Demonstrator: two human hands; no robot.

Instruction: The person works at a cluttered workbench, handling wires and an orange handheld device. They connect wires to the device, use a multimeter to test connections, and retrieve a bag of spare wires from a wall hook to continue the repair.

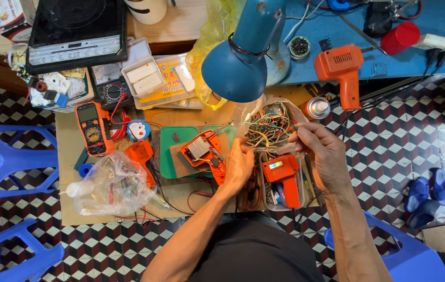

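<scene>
Left hand point(239, 166) curled down at the near right edge of an opened orange soldering gun point(203, 151), fingers bent and touching its casing, exact grip hidden by the back of the hand. Opened gun lying flat on a brown board atop a green mat point(169, 151), internals exposed, near the middle of the low wooden work board point(68, 156). Right hand point(320, 151) closed in a pinch around a thin tool or wire end point(296, 127), held just above a clear tray stuffed with a tangle of coloured wires point(268, 125). Just nearer, between the two hands, a second orange soldering gun point(283, 177) resting in a plastic tray point(298, 201) of small parts. Blue desk lamp point(244, 57) hanging over the far side of the work, shade pointing down. Further right, a third orange soldering gun point(341, 70) lying across the edge of a blue table point(441, 57), with a small spray can point(316, 108) beside it. To the left, an orange multimeter point(92, 128), an orange half shell point(141, 155), and a crumpled clear plastic bag point(113, 185). Far left, a black induction cooker point(76, 28). Blue plastic stools point(3, 156) standing on the chequered floor.
</scene>
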